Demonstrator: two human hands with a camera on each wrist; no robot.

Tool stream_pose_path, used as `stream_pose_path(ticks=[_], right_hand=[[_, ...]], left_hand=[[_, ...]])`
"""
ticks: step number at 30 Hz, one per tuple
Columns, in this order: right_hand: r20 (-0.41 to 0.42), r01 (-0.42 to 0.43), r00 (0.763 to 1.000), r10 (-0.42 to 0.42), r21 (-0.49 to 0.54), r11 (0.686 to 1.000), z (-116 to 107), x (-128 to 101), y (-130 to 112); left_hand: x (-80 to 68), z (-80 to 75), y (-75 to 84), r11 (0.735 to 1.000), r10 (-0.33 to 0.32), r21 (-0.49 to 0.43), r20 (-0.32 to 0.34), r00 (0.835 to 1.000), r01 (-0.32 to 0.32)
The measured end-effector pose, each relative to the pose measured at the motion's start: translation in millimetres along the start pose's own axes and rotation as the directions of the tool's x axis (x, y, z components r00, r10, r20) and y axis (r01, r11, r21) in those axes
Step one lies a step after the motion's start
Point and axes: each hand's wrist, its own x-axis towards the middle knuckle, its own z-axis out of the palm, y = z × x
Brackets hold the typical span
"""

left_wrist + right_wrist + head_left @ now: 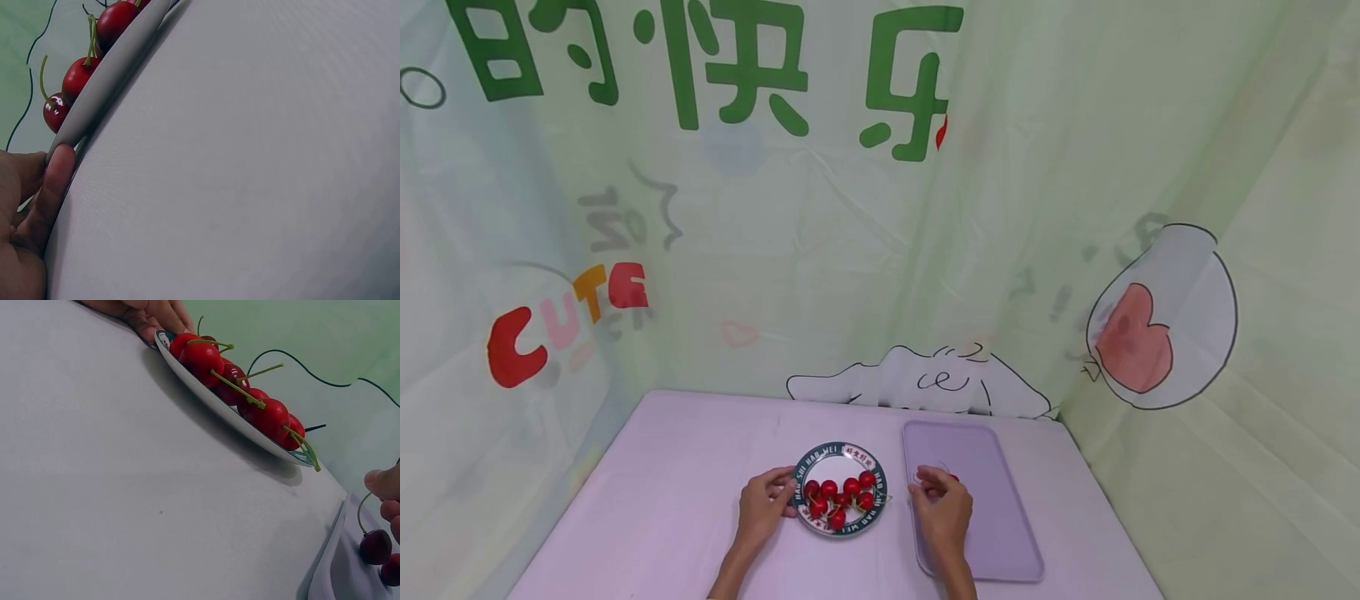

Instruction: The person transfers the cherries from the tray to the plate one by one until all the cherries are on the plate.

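My left hand (762, 507) grips the left rim of a round plate (809, 459) with a dark green lettered border. In the left wrist view a fingertip (60, 164) lies along the plate's outer edge. Several red cherries (852, 487) with green stems sit in the plate, mostly in its front half. Over the lilac tray (1000, 533), my right hand (946, 510) pinches the stem of a dark cherry (375, 547), which hangs below the fingers. Close beside it shows a second cherry (392, 569), partly cut off by the frame edge.
The tray stands to the right of the plate, with a low raised rim. Both are on a pale table (700, 450). Printed curtains (850, 275) close in the table's back and sides.
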Motion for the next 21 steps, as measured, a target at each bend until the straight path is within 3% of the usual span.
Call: stream_pose_path(ticks=[21], right_hand=[[0.046,0.1,0.994,-0.097,-0.075,0.992,15,15,20]], left_hand=[[-3.1,-1.8,5.8,1.0,0.024,-0.002,-0.009,1.0,-0.024]])
